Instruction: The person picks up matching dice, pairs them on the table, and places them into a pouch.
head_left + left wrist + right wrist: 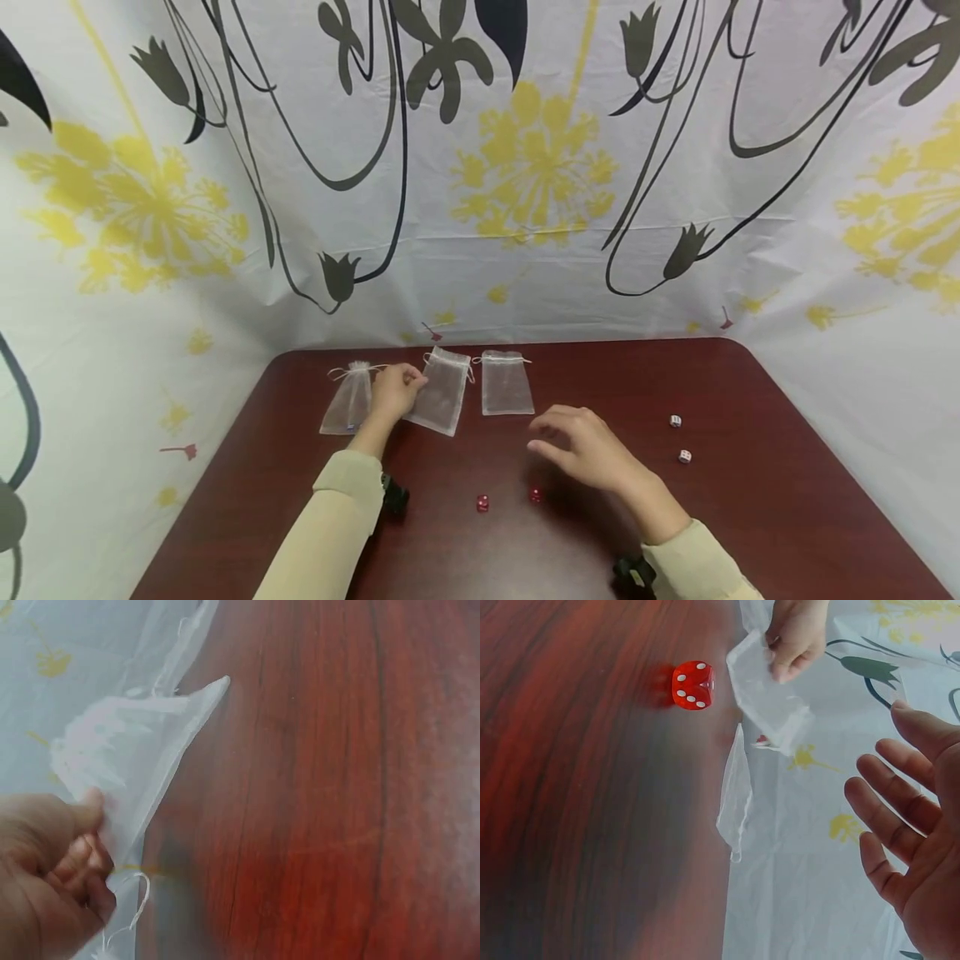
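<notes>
My left hand point(397, 392) pinches the left edge of the middle sheer white drawstring bag point(441, 392), whose near part is lifted in the left wrist view. Just left of that hand lies another drawstring bag point(347, 404), its neck gathered and a small bluish thing at its bottom. A third, flat drawstring bag point(507, 385) lies to the right. Above the table hangs my right hand point(583, 446), fingers loosely bent and holding nothing. Below it sits a red die point(536, 495), with a second red die point(482, 503) to its left. The right wrist view shows one red die point(693, 685) with white pips.
Two white dice lie at the right of the dark red table point(750, 517), a far die point(676, 421) and a nearer die point(685, 457). A patterned white cloth point(540, 275) hangs behind the table's back edge. Each wrist wears a black camera.
</notes>
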Action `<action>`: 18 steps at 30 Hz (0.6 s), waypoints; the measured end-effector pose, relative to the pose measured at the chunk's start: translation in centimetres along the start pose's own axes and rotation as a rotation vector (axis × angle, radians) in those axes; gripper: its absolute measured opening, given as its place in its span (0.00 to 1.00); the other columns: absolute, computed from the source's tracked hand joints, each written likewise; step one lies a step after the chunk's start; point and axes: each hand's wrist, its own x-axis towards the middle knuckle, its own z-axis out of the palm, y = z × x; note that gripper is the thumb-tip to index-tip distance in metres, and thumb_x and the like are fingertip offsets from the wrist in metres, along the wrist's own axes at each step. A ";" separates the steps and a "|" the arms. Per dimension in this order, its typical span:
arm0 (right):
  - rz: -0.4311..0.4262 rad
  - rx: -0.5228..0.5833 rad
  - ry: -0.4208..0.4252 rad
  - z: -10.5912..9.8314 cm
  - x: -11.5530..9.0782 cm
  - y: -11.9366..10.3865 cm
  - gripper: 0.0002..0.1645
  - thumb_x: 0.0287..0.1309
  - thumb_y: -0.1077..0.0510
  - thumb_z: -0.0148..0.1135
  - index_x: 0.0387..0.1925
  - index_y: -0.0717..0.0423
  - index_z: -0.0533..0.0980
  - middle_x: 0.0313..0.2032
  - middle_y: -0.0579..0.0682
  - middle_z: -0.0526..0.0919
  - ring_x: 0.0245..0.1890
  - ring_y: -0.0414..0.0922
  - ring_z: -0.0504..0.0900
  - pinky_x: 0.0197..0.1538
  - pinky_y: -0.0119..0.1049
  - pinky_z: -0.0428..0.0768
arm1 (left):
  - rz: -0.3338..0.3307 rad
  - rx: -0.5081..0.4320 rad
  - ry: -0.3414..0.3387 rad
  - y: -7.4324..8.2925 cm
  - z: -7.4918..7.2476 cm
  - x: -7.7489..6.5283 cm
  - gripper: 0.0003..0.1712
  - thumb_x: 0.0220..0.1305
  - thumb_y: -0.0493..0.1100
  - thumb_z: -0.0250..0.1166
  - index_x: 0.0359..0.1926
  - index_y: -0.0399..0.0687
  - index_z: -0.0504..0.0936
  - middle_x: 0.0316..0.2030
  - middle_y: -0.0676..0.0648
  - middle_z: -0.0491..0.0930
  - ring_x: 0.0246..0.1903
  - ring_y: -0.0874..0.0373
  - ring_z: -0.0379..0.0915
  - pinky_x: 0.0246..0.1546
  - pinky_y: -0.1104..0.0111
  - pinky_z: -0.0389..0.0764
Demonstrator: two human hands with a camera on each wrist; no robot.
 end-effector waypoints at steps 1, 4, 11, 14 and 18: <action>-0.002 0.001 0.005 0.0 0.0 0.0 0.10 0.59 0.55 0.74 0.41 0.51 0.84 0.37 0.42 0.86 0.37 0.37 0.84 0.41 0.37 0.84 | 0.027 -0.027 0.016 0.0 -0.1 -0.1 0.10 0.66 0.45 0.71 0.34 0.43 0.86 0.30 0.46 0.85 0.31 0.51 0.79 0.39 0.57 0.79; -0.010 0.004 0.011 0.1 0.1 0.0 0.09 0.59 0.56 0.74 0.41 0.51 0.84 0.36 0.41 0.86 0.37 0.36 0.84 0.40 0.38 0.84 | 0.095 -0.110 0.054 0.2 -0.3 -0.6 0.09 0.66 0.45 0.71 0.34 0.43 0.85 0.29 0.47 0.84 0.30 0.53 0.77 0.36 0.59 0.79; -0.022 -0.020 0.023 0.3 0.3 -0.1 0.09 0.58 0.56 0.74 0.40 0.50 0.84 0.36 0.41 0.86 0.36 0.37 0.85 0.40 0.36 0.83 | 0.135 -0.243 0.095 1.5 -1.1 -1.7 0.08 0.66 0.45 0.70 0.34 0.46 0.85 0.27 0.49 0.84 0.28 0.56 0.76 0.30 0.65 0.76; -0.029 -0.027 0.034 0.2 0.4 -0.2 0.09 0.58 0.56 0.75 0.40 0.50 0.84 0.36 0.41 0.86 0.36 0.38 0.85 0.41 0.37 0.82 | 0.120 -0.296 0.103 2.6 -1.6 -2.4 0.08 0.66 0.46 0.71 0.35 0.46 0.85 0.27 0.50 0.84 0.28 0.57 0.77 0.29 0.66 0.76; -0.041 -0.033 0.058 0.1 0.7 -0.4 0.09 0.57 0.57 0.75 0.39 0.50 0.84 0.35 0.41 0.86 0.35 0.38 0.84 0.42 0.41 0.80 | 0.113 -0.371 0.114 4.0 -2.3 -3.6 0.08 0.66 0.45 0.71 0.35 0.46 0.85 0.26 0.51 0.84 0.26 0.58 0.77 0.28 0.69 0.76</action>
